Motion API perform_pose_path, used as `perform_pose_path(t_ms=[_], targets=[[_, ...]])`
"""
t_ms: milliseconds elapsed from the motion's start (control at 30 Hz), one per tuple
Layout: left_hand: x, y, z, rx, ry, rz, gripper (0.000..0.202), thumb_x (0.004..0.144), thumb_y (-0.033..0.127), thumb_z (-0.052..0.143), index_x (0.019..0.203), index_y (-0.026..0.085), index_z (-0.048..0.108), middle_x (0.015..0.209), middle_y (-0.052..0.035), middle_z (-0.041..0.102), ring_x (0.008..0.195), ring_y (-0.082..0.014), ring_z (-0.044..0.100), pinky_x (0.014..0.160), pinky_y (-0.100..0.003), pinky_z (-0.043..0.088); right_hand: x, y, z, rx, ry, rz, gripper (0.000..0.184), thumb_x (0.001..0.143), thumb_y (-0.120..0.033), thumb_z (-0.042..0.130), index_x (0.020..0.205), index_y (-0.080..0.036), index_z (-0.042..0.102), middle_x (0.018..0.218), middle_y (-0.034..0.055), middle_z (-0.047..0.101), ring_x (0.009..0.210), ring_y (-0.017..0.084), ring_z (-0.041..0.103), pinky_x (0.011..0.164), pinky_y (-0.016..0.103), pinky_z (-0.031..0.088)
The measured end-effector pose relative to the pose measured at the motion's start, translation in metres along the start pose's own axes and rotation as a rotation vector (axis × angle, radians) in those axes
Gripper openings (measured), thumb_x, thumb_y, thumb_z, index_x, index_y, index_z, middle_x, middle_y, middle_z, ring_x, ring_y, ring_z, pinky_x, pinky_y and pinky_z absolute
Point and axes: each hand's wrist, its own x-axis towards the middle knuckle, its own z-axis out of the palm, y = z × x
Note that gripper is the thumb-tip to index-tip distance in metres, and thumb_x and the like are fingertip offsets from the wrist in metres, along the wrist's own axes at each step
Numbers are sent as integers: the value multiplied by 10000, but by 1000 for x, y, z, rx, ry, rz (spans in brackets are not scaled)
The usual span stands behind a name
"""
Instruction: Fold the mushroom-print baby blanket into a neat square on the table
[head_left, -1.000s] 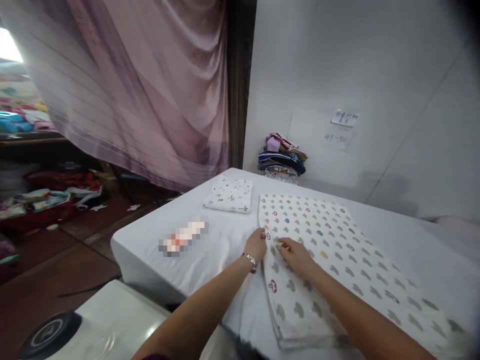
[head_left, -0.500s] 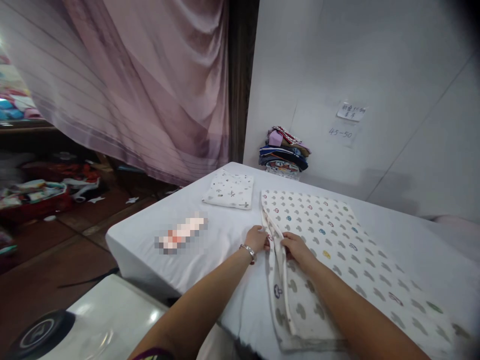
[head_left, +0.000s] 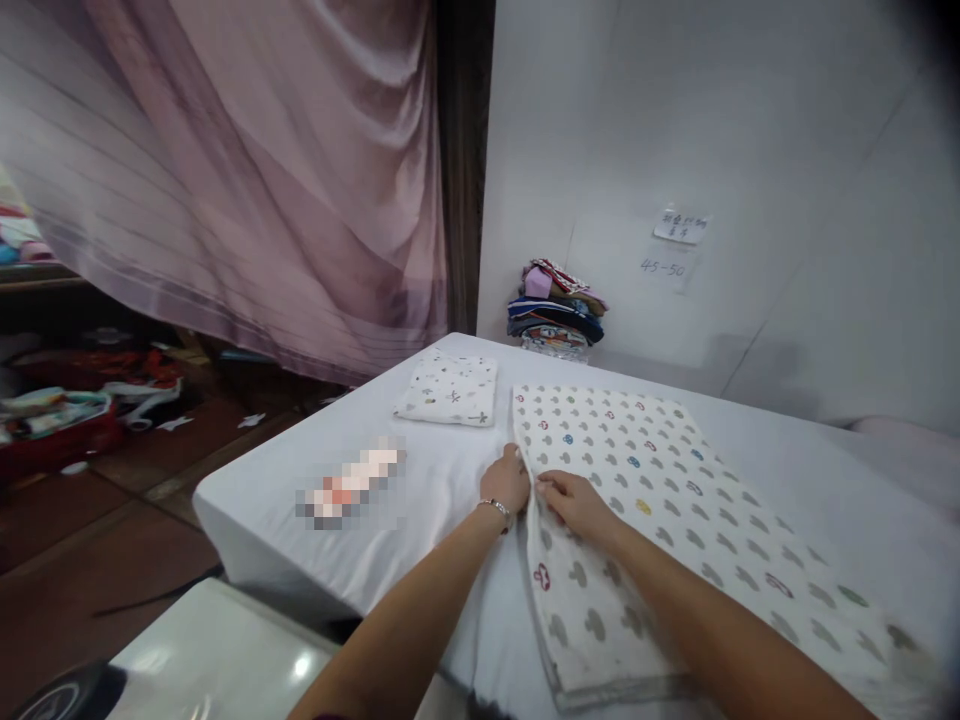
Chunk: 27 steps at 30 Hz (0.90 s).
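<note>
A white cloth (head_left: 660, 480) printed with grey and a few coloured mushroom shapes lies folded in layers on the white-covered table (head_left: 435, 500). At its left edge is my left hand (head_left: 506, 485), with a silver bracelet at the wrist; its curled fingers grip the edge and are partly hidden by it. My right hand (head_left: 581, 505) rests on top just inside that edge, thumb and fingers pinching the fabric near the left hand. Beyond my hands sits a small folded white cloth (head_left: 450, 390) with a dark plant-like print, apart from both hands.
A blurred-out pinkish item (head_left: 352, 485) lies on the table at left. Folded clothes (head_left: 556, 305) are stacked by the wall. A pink curtain (head_left: 300, 180) hangs at the left, above a cluttered floor. A glossy white machine surface (head_left: 217, 650) stands in front.
The loose, gaping layers at the cloth's left edge have come together and lie flatter. My hands stay at that edge. The view has shifted slightly to the right.
</note>
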Motion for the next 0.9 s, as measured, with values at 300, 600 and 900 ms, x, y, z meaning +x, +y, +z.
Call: perform_pose_path(t_ms=[300,600,900], targets=[[6,5,-1,192,-12,59,392,793,309,378,1174,218,395,889,-107,669,791,-266,631,612,-319,406,-12,92,-169,-644,485,365,301,835,-261,342,812,-192,634,839,42,645,771,161,568,637,227,378],[14,7,-2,193,-37,27,441,828,408,308,1227,230,364,910,-100,673,805,-274,629,602,-317,400,-36,155,-247,-699,522,706,324,826,-387,441,864,-152,661,924,109,647,857,211,585,653,256,401],[15,8,-2,179,-39,8,446,826,447,310,1218,244,371,904,-86,668,788,-272,627,597,-319,406,-25,164,-240,-704,564,695,298,844,-369,446,985,-144,584,1056,115,585,968,222,537,729,282,398]])
